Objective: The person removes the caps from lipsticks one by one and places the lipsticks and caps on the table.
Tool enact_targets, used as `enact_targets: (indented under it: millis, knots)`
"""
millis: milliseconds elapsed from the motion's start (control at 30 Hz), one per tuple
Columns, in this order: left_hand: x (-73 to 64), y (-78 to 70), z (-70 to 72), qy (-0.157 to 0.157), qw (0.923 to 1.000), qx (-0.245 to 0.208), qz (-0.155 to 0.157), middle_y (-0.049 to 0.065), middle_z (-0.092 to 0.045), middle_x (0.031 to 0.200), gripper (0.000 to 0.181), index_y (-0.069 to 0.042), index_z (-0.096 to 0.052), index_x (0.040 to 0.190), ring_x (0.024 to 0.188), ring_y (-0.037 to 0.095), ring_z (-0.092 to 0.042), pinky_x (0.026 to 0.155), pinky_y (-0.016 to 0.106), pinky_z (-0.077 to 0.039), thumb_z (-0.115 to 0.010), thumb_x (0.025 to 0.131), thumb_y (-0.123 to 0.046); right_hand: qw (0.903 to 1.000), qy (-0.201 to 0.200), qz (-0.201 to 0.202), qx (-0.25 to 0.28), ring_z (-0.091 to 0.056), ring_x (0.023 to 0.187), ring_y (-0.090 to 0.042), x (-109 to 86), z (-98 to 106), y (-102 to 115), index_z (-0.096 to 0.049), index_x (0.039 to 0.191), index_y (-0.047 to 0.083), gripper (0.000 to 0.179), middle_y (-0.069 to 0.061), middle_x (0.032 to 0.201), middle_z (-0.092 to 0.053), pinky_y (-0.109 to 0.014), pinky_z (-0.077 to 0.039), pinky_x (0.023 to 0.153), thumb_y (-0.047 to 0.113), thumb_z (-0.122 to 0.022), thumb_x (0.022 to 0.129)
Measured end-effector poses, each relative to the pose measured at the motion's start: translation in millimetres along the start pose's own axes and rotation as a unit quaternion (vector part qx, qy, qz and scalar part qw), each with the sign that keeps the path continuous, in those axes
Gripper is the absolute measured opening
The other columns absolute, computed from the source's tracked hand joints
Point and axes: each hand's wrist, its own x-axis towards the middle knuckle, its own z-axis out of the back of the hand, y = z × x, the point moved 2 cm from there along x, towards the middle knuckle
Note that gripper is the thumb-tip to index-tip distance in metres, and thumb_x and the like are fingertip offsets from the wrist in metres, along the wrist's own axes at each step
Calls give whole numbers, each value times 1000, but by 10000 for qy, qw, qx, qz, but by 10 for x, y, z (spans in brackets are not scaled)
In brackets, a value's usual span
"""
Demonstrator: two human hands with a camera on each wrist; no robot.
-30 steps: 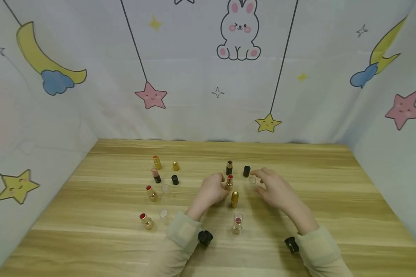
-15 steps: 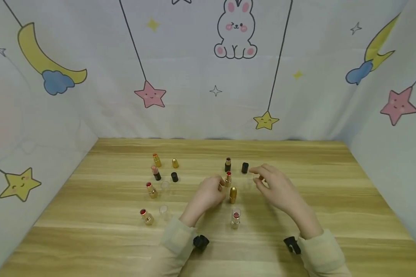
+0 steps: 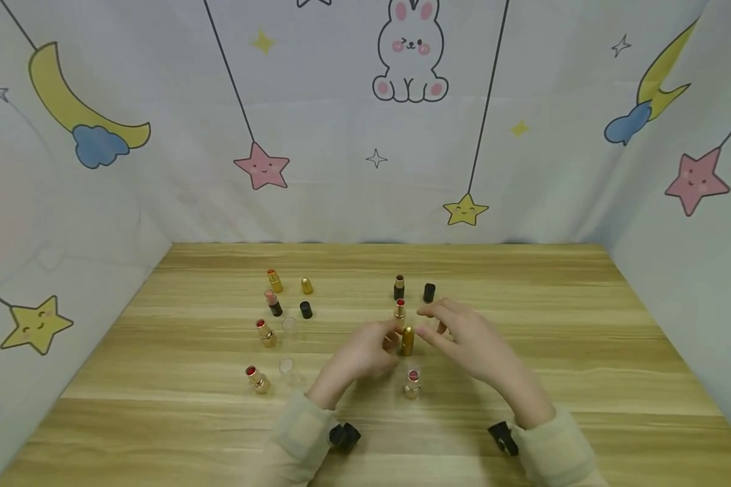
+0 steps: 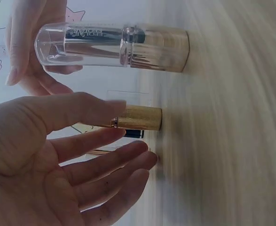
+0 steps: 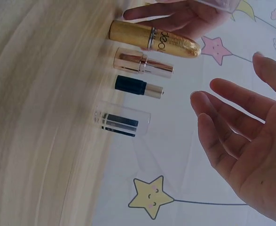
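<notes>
A gold lipstick [image 3: 407,341] with its rounded cap on stands upright between the hands. My left hand [image 3: 365,355] is at its left side; in the left wrist view the thumb and index finger lie to either side of its gold body [image 4: 145,117], the other fingers loosely extended. My right hand [image 3: 469,338] hovers at its right with relaxed fingers, apart from it in the right wrist view. Nearer the person stands a lipstick under a clear cap [image 3: 412,383]. Just behind the gold one is an uncapped red lipstick [image 3: 400,310]; its clear cap [image 5: 145,117] shows in the right wrist view.
Farther back stand an uncapped black lipstick [image 3: 399,289] and a black cap [image 3: 429,293]. To the left runs a column of several uncapped lipsticks [image 3: 267,333], with caps [image 3: 306,310] beside them. A printed curtain [image 3: 341,203] borders the wooden table [image 3: 554,304].
My right hand has moved left and nearer, from the clear cap towards the gold lipstick. My left hand has come slightly nearer, from beside the red lipstick to the gold one.
</notes>
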Motion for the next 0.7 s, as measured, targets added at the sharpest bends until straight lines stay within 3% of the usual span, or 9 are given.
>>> enact_targets:
  millis: [133,267,700]
  knots:
    - [4,-17,-15,67,9998,-100,-179,13,-68,117,50,-7,-59,125,108,29,-64,93,42,-52,-75,78,-5,9999,114,63,-112,-56,81,-6,21,-47,32,-60,126,19,43,2,117,-64,-21,-44,62,47,-57,93]
    - [27,-32,-28,66,9996,-240,-133,13,-68,116,51,-7,-58,127,109,28,-64,94,42,-52,-75,79,-5,9995,131,222,-172,-55,78,-7,41,-90,55,-61,125,16,42,0,117,-63,-19,-43,59,43,-60,92]
    - [128,0,-87,-195,9993,99,-317,7,-70,99,29,-8,-66,109,91,20,-65,80,35,-53,-74,81,-13,9981,196,520,-268,-58,78,-9,101,-250,82,-64,118,16,32,0,109,-64,-19,-47,64,30,-68,89]
